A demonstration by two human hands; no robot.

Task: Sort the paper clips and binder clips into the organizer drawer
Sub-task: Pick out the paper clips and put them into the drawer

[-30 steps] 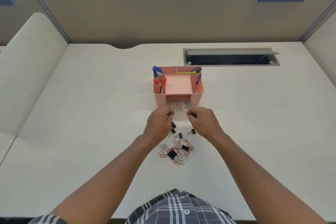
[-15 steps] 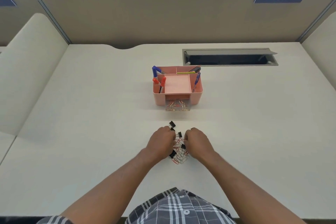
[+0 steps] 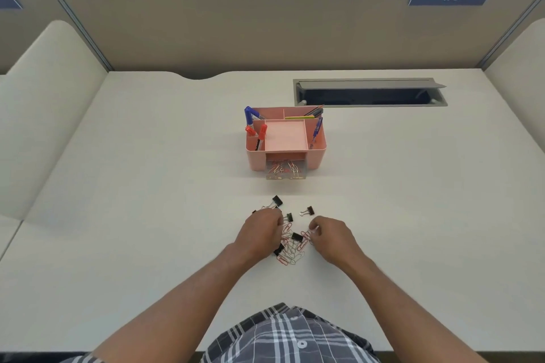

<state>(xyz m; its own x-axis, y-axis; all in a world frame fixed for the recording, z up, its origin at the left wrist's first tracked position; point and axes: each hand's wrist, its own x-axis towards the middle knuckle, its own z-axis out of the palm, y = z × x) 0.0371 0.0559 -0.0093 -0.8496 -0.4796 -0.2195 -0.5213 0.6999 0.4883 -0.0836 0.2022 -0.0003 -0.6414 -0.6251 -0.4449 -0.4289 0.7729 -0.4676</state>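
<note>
Presently your right hand (image 3: pixel 330 234) pinches paper clips (image 3: pixel 290 250), your left hand (image 3: pixel 259 233) curls over them, grip unclear; the open drawer (image 3: pixel 286 172) lies straight ahead toward the desk's far edge.

On the tabletop (image 3: pixel 118 215) the organizer (image 3: pixel 285 138) stands behind a heap of paper clips (image 3: pixel 290 247), its drawer (image 3: pixel 286 171) pulled out toward the heap. Binder clips (image 3: pixel 306 211) lie along the heap's far edge. The left hand (image 3: pixel 259 233) and right hand (image 3: pixel 333 234) flank it.
</note>
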